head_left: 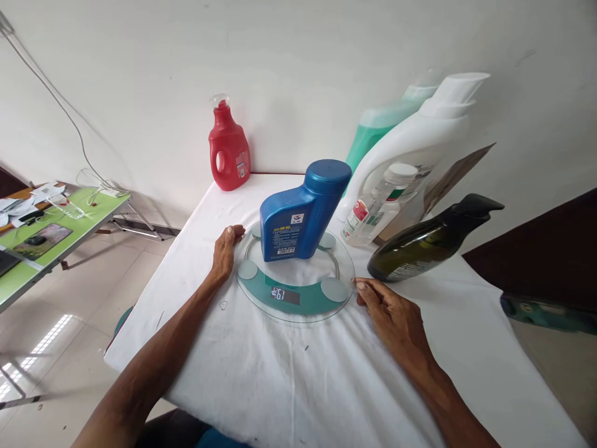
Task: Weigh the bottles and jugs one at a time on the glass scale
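Left hand (224, 255) sits near ten o'clock of the round glass scale (310, 301), loosely open, fingers at the rim. At about four o'clock is the right hand (396, 311), fingers bent, thumb tip by the edge; I cannot tell whether it pinches the glass. Upright on the scale, toward twelve, stands a blue bottle (296, 218); a lit display (285, 295) shows near seven. Around it on the tabletop (261, 386): red bottle (228, 149) at eleven, clear jar (380, 208) at two, dark pump bottle (420, 249) at three.
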Action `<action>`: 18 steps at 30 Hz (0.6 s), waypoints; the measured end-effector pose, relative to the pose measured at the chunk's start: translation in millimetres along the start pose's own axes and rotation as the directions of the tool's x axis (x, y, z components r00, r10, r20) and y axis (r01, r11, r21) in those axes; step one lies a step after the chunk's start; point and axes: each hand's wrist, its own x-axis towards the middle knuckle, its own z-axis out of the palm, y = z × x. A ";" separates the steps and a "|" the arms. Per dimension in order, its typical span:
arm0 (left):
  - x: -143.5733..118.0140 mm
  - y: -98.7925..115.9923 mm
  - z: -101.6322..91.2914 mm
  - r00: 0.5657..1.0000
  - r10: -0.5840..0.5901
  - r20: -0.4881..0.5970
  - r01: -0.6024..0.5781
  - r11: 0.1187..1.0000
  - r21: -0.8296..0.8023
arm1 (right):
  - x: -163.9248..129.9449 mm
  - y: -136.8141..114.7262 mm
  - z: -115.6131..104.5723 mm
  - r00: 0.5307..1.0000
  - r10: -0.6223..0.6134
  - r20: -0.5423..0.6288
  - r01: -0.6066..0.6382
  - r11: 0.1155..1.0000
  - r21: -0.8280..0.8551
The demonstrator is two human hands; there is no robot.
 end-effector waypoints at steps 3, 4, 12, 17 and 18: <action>-0.2 -0.3 0.1 1.000 -0.001 -0.003 0.001 1.000 0.006 | 0.2 0.7 -0.1 1.000 0.004 -0.002 -0.004 1.000 -0.009; -0.3 -0.5 0.3 1.000 0.002 -0.005 -0.002 1.000 0.010 | -0.2 1.1 -0.2 1.000 0.005 -0.004 -0.005 1.000 -0.008; -1.7 -0.1 0.1 1.000 0.003 -0.003 -0.003 0.999 0.033 | -1.2 2.0 -0.4 1.000 0.007 0.010 -0.007 1.000 -0.012; -2.2 1.9 -0.2 1.000 0.017 0.010 -0.018 0.999 0.045 | 0.1 6.2 1.1 1.000 -0.005 0.004 0.005 1.000 -0.005; -2.3 2.1 -0.1 1.000 0.021 0.010 -0.021 0.999 0.046 | 0.2 6.9 1.3 1.000 -0.008 0.004 0.008 1.000 -0.005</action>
